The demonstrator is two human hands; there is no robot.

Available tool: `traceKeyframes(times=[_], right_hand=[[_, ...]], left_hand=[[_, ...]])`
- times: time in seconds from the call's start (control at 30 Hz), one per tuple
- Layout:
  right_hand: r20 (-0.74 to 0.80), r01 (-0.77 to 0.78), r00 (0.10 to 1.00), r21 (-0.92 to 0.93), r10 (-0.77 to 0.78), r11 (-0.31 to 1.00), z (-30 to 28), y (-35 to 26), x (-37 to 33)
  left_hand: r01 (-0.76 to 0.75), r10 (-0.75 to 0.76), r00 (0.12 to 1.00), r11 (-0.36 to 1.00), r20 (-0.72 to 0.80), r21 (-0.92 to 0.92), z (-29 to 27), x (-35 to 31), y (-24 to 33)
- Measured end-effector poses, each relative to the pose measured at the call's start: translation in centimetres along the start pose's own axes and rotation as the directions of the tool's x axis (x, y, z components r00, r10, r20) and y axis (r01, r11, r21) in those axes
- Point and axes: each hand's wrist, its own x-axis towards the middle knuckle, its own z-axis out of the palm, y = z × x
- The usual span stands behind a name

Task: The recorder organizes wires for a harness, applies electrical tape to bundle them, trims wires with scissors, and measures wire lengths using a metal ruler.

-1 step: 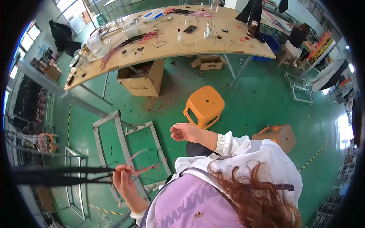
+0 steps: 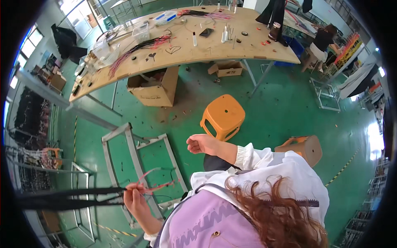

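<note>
In the head view, I see the left hand (image 2: 136, 202) pinching the black cables (image 2: 82, 191), which stretch off leftward; pink ends (image 2: 159, 187) poke out rightward over the metal frame (image 2: 132, 144). The right hand (image 2: 203, 144) is half-curled near the orange stool (image 2: 225, 111); I cannot tell whether it grips anything.

The person's bare left hand (image 2: 138, 206) grips long black cables (image 2: 82, 191) with thin pink wire ends (image 2: 159, 187), the loosely curled right hand (image 2: 203, 144) near a square-topped orange stool (image 2: 226, 112).
</note>
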Motion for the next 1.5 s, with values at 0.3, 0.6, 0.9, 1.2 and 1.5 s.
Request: traceKeyframes(times=[0.3,0.6,0.9,1.2,1.5], right_hand=[[-0.064,0.025,0.997,-0.118,-0.033,0.993,-0.5,-10.9,12.1],[-0.016,0.019,1.0,-0.221,-0.023,0.975,-2.0,-20.9,20.9],[0.052,-0.188,0.977,-0.222,0.204,0.957,4.9,-19.4,29.0],[0.066,-0.163,0.979,-0.295,0.191,0.941,8.5,-20.3,36.9],[0.125,-0.356,0.895,-0.381,0.429,0.854,12.4,-18.3,47.0]], left_hand=[[-0.09,0.228,0.902,0.93,-0.368,0.355,1.5,10.9,-0.9],[-0.039,0.366,0.69,0.88,-0.624,0.474,1.8,19.6,-0.6],[-0.048,0.437,0.544,0.869,-0.716,0.493,-2.2,23.2,0.2],[-0.072,0.569,0.437,0.794,-0.697,0.604,-6.4,27.8,1.0],[0.34,0.7,-0.107,0.693,-0.706,0.636,-7.8,31.4,3.2]])
